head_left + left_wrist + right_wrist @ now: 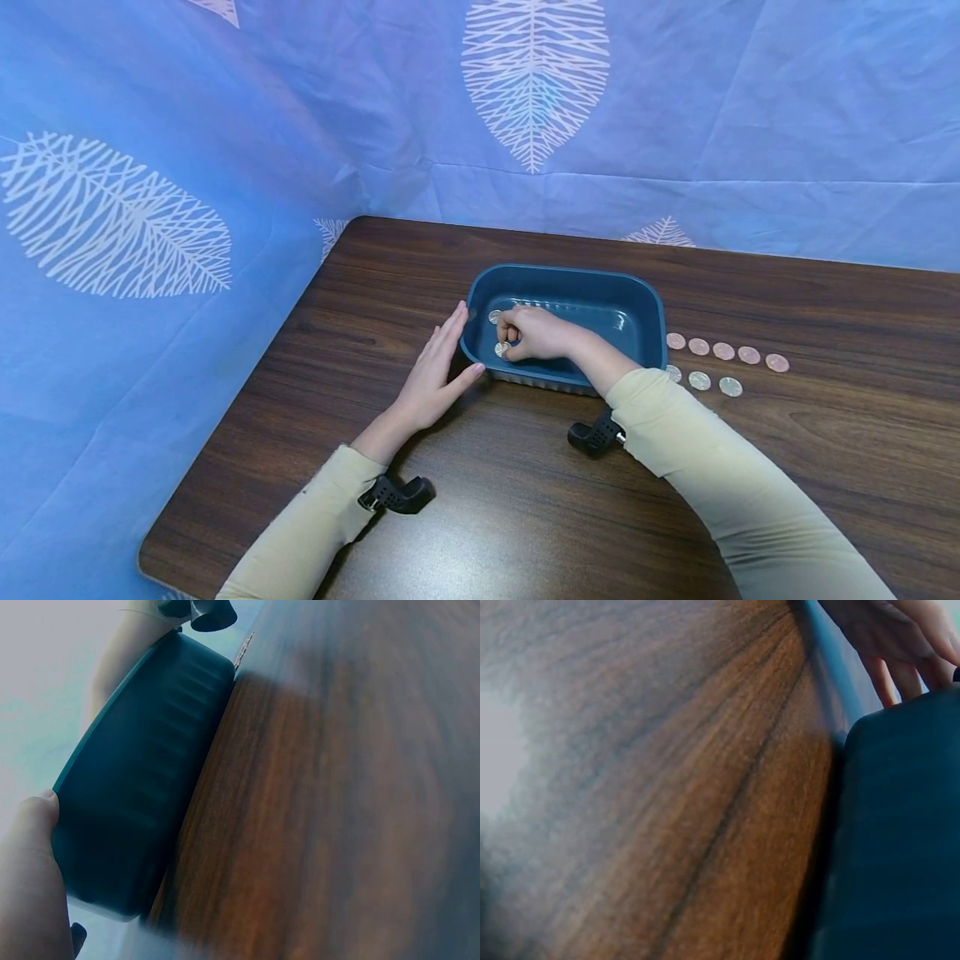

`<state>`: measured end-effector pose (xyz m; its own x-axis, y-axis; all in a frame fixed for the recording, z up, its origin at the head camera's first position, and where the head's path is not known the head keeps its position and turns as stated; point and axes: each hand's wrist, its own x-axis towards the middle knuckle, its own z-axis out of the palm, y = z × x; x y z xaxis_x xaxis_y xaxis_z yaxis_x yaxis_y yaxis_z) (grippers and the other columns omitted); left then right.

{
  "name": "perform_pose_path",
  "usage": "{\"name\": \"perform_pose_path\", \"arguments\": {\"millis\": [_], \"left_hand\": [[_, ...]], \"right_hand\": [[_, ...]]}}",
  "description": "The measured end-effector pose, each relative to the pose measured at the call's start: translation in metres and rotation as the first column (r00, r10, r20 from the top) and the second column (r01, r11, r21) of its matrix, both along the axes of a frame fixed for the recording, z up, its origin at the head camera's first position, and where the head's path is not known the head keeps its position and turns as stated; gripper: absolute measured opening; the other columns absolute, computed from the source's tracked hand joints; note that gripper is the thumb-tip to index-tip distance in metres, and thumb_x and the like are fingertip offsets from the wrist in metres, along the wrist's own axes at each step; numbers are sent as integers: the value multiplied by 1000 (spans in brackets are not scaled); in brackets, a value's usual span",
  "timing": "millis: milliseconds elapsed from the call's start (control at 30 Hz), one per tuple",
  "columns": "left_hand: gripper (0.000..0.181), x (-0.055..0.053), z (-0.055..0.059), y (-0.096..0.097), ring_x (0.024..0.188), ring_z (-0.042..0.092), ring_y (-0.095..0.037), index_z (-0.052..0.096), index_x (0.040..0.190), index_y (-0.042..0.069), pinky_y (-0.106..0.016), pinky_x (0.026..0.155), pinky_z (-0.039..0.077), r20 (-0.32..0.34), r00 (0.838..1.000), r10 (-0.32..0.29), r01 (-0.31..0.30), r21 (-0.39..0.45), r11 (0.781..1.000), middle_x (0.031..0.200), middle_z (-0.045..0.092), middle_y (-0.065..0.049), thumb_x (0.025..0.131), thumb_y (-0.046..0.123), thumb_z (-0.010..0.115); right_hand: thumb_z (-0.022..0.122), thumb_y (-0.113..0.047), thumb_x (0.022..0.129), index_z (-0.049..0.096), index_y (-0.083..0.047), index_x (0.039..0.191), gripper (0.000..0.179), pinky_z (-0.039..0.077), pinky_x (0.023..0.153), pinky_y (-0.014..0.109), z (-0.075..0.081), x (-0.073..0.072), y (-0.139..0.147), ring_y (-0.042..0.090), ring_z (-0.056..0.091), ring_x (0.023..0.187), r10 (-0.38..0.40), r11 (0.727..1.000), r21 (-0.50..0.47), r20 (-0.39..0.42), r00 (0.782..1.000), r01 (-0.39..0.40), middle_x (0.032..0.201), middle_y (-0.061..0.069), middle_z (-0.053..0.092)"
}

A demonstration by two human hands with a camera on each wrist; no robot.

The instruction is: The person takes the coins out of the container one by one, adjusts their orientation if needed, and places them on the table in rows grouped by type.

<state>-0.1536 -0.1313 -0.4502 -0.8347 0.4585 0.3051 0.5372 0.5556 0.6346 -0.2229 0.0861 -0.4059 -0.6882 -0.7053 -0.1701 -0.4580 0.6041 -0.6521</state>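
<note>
A dark blue rectangular plastic box (577, 381) stands on the table. Inside its left end, my right hand (542, 333) reaches down with thumb and fingers curled, pinching a silver coin (502, 350). Another silver coin (494, 317) lies just beyond those fingertips on the box floor. My left hand (431, 387) rests against the box's left end with its fingers straight. In the left wrist view, the left thumb (34, 825) touches the box's rim. The right wrist view shows the box's outer wall (900, 825) but not the right fingers.
Right of the box lies a row of several copper coins (723, 352). Nearer me is a row of silver coins (700, 381), partly hidden by the box. The wooden table (510, 517) ends on the left and back at a blue leaf-patterned cloth (360, 100).
</note>
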Motion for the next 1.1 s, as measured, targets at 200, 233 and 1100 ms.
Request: {"name": "perform_pose_path", "arguments": {"millis": [200, 233, 1100], "left_hand": [[77, 0, 0, 1, 144, 12, -15, 12, 154, 10, -51, 114, 10, -10, 1000, -1, 1, -3, 1000, 160, 10, -5, 98, 55, 39], [77, 0, 0, 1, 144, 12, -15, 12, 154, 10, -51, 114, 10, -8, 1000, 0, 0, -3, 1000, 160, 10, -4, 98, 55, 39], [78, 0, -1, 1, 144, 12, -14, 11, 154, 10, -52, 113, 11, -11, 1000, -5, 5, 6, 1000, 160, 11, -6, 98, 56, 38]], "right_hand": [[72, -13, 85, 60, -4, 85, 14, 39, 62, 29, 3, 1, 0, 15, 45, 65, -15, 999, 34, 23, 1000, 14, 72, 2, 51], [72, -14, 85, 60, -4, 85, 15, 39, 62, 28, 3, 1, 0, 15, 45, 64, -13, 999, 42, 27, 1000, 12, 72, 2, 51], [60, -6, 93, 64, -4, 106, 14, 46, 69, 34, 4, 0, 9, 18, 52, 75, 7, 991, -134, 98, 995, 6, 91, 5, 60]]}}
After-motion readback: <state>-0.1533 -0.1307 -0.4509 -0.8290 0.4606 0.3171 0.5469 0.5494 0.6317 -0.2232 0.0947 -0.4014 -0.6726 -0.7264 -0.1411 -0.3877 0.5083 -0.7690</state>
